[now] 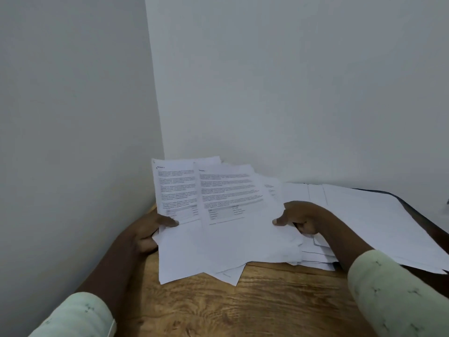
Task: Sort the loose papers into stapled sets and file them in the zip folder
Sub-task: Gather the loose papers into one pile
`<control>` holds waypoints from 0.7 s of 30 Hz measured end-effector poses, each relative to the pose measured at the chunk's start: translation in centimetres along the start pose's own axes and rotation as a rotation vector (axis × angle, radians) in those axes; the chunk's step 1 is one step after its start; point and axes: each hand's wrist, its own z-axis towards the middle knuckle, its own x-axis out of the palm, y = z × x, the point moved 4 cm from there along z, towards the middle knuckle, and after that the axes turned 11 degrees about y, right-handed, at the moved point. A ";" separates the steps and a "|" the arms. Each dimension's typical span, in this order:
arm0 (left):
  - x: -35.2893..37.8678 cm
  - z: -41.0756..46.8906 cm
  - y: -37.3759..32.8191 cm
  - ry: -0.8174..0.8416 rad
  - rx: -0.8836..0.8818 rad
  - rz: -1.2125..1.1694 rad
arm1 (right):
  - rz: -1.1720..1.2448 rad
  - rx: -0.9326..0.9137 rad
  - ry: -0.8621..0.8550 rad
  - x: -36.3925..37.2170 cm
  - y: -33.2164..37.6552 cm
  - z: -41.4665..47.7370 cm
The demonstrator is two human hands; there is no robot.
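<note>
Two printed sheets stand tilted up in a fan over the table corner. My left hand (148, 231) pinches the left printed sheet (175, 188) at its lower left edge, thumb on top. My right hand (300, 220) grips the lower right of the right printed sheet (230, 198) and the papers under it, thumb pointing left. Beneath them lies a loose pile of white papers (218, 261). More blank sheets (369, 222) spread to the right over a dark flat thing (413, 203) that may be the zip folder. No stapler is visible.
The wooden table (255, 305) sits in a corner between two white walls, one close on the left (73, 142) and one behind (291, 93). Bare wood shows at the front. A small dark object (447, 202) peeks in at the right edge.
</note>
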 end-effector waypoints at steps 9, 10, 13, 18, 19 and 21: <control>2.2 -0.6 0.6 0.114 0.016 -0.090 | 0.624 -0.444 0.316 5.7 5.4 -4.1; 2.3 -0.4 0.5 0.138 0.004 -0.044 | 0.609 -0.476 0.245 5.7 5.9 -4.0; 2.2 0.0 -0.5 0.127 0.026 0.106 | 0.617 -0.552 -0.008 5.1 6.5 -3.8; 2.3 -0.5 -2.7 0.166 0.070 0.091 | 0.740 -0.667 0.164 4.8 7.0 -4.8; 2.7 -0.6 -3.2 0.188 0.077 0.077 | 0.698 -0.704 0.163 4.8 7.4 -5.1; 3.2 -0.4 -4.4 0.199 0.125 0.073 | 0.636 -0.758 0.121 4.5 8.5 -5.8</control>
